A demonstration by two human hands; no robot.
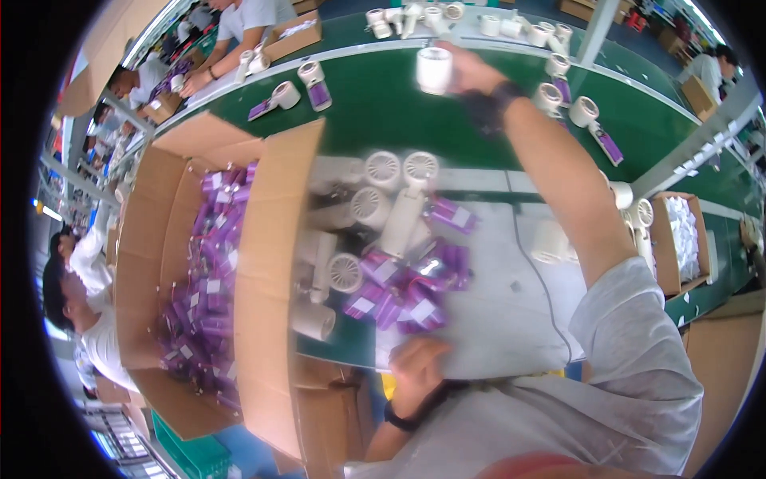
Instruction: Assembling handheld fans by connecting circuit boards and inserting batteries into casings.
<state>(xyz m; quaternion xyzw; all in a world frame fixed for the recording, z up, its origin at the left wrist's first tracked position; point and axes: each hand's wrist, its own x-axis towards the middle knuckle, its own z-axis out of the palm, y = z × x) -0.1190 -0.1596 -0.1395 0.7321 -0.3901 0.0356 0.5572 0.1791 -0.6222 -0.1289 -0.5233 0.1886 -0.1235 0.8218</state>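
The right hand point(471, 73) was stretched far out over the green conveyor belt point(383, 112), its fingers wrapped around a small white handheld fan point(434, 69) held just above the belt surface. By the look of it, the step in hand was setting that fan down on the belt among the other white fans point(558, 97) and purple packets point(319, 96) already spaced along it. The left hand point(416, 366) rested low at the near edge of the desk point(511, 319), touching the heap of purple packets point(407, 291); the blur hid whether its fingers were pinching one or lying loose.

The next move seemed to call for lowering the fan onto a bare patch of belt and letting go without knocking its neighbours. Open green belt lay directly under and to the left of the fan, while fans sat closer on the right. Nearer in, a pile of white fans point(375, 207) crowded the desk, and the raised flap of an open cardboard box point(275, 263) full of purple packets walled off the left side, leaving the straight reach forward the freest path.
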